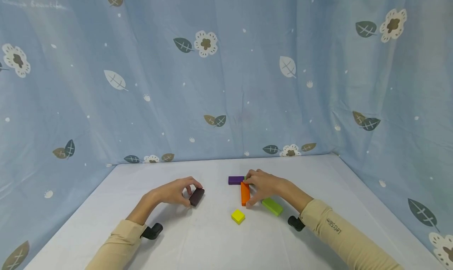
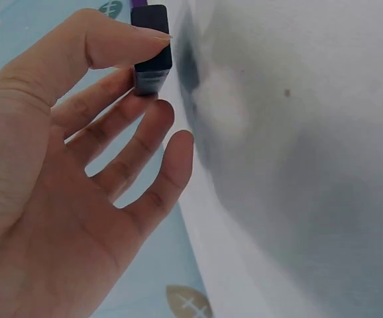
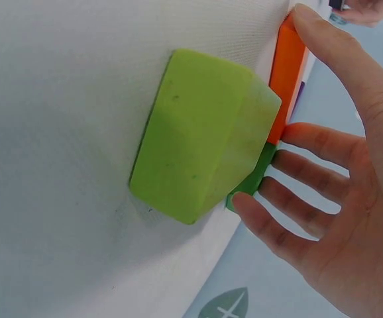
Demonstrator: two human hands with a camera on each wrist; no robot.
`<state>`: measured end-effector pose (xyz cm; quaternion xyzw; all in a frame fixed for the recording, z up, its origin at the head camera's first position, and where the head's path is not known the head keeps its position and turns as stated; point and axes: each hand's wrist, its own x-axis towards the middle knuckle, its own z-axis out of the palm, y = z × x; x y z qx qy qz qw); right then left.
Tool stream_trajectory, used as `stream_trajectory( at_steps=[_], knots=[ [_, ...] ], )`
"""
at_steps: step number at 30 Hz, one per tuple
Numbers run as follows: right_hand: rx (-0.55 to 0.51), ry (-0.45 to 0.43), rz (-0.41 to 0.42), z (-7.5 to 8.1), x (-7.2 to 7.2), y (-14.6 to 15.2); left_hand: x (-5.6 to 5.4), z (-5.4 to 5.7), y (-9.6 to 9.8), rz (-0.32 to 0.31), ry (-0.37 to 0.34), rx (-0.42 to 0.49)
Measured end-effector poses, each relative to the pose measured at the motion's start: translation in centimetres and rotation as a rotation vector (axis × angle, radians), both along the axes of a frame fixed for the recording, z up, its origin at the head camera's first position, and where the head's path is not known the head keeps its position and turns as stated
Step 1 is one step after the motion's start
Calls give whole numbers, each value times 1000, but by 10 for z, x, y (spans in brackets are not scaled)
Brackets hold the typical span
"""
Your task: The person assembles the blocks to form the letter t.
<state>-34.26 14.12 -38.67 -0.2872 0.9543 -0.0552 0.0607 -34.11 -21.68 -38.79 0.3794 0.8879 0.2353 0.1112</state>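
A dark brown block point(image 1: 197, 197) is pinched between the thumb and fingers of my left hand point(image 1: 173, 191), on the left of the table. In the left wrist view the thumb lies across the near end of the dark block point(image 2: 152, 50), while the lower fingers are spread apart. My right hand point(image 1: 267, 185) grips an orange block point(image 1: 245, 194) by its two ends, thumb at the near end, forefinger at the far end. Past the orange block's far end a dark green block point(image 3: 254, 173) shows in the right wrist view, beside the other fingers.
A purple block point(image 1: 236, 180) lies just beyond the orange one. Under the right forearm sits a light green block point(image 1: 272, 206). A yellow block point(image 1: 238, 216) rests nearer the front. Blue patterned curtain point(image 1: 244, 85) hangs around the white table point(image 1: 212, 246).
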Motion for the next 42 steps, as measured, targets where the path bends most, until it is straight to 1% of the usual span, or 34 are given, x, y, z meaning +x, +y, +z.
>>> stream_trajectory(
  at_steps=[4,8,16,23,30,34,37,42],
  knots=[
    [6,-7,-8,-1,0,0,-2,3,4,11,4,7],
    [7,-6,-7,0,1,0,-6,7,10,20,11,10],
    [5,-3,-1,3,1,0,-14,13,27,28,19,10],
    [-12,-8,12,2,1,-1,-23,13,40,35,75,3],
    [-11,-13,-7,1,2,0,-32,15,54,29,96,9],
    [-8,-14,-13,0,1,0,-38,16,63,49,89,7],
    [-11,-10,-11,-1,0,0,-42,17,69,74,83,8],
    [-6,-2,-9,-2,-1,0,-49,17,76,110,98,12]
  ],
)
